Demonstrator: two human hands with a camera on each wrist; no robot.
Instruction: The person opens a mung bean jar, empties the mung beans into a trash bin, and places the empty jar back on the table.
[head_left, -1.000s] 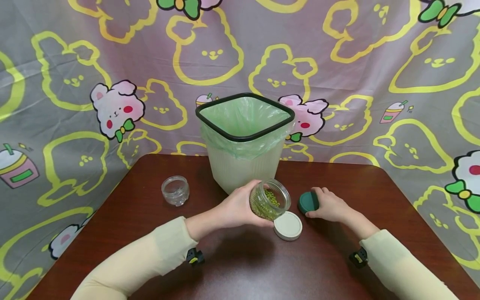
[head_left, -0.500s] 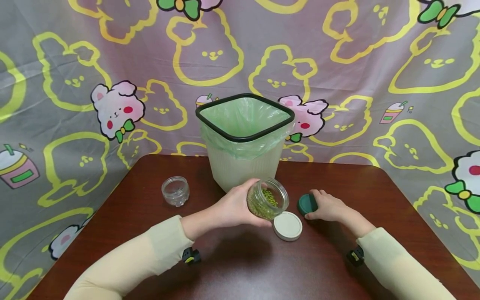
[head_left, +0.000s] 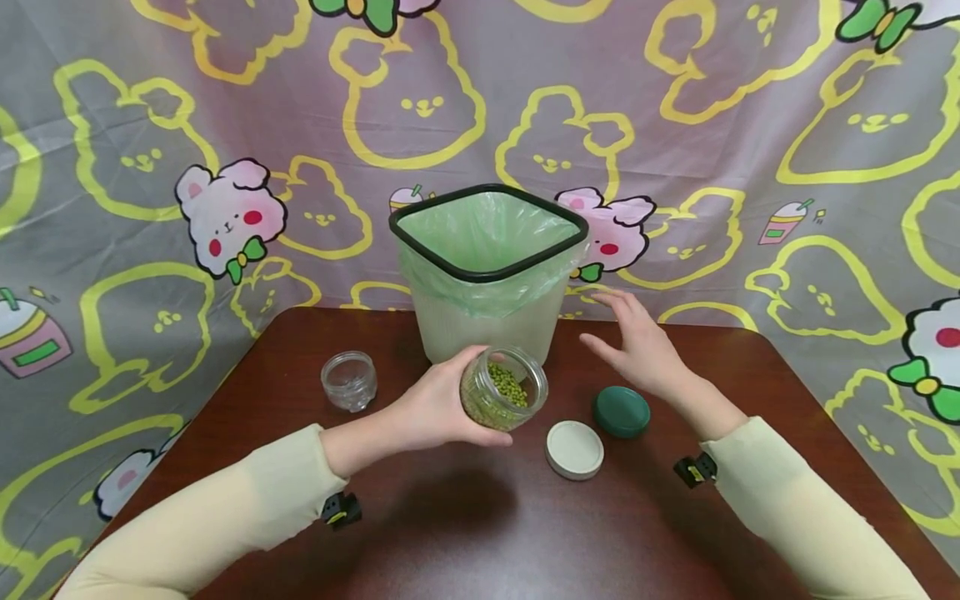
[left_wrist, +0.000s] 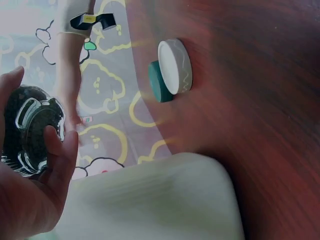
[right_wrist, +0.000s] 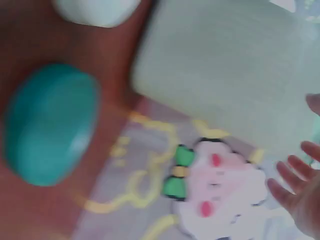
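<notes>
A: The right hand (head_left: 645,346) has left the green lid (head_left: 622,412) and swung up towards the bin (head_left: 483,329), while the left hand (head_left: 438,408) has shifted the glass jar (head_left: 480,407) leftward!

B: And the fingers?

A: On the right, spread wide, thumb apart, holding nothing. On the left, thumb and fingers wrap the jar, now held over the bench (head_left: 555,550) just in front of the bin, though some fingers hide behind the glass.

B: What could spoil this?

A: The tilt, I'd say. That jar leans, its mouth faces the wearer, and the green beans (head_left: 507,383) lie against the lower side. Tip it much further and they could scatter over the bench. A slack grip on smooth glass could drop the lot.

B: Any obstacles?

A: The bin's tall wall looms behind the jar; a careless push backward might knock it. The white lid (head_left: 574,450) sits beside the green one, both near the right forearm's path. Well to the left stands a small clear jar (head_left: 335,392), out of the way.
</notes>
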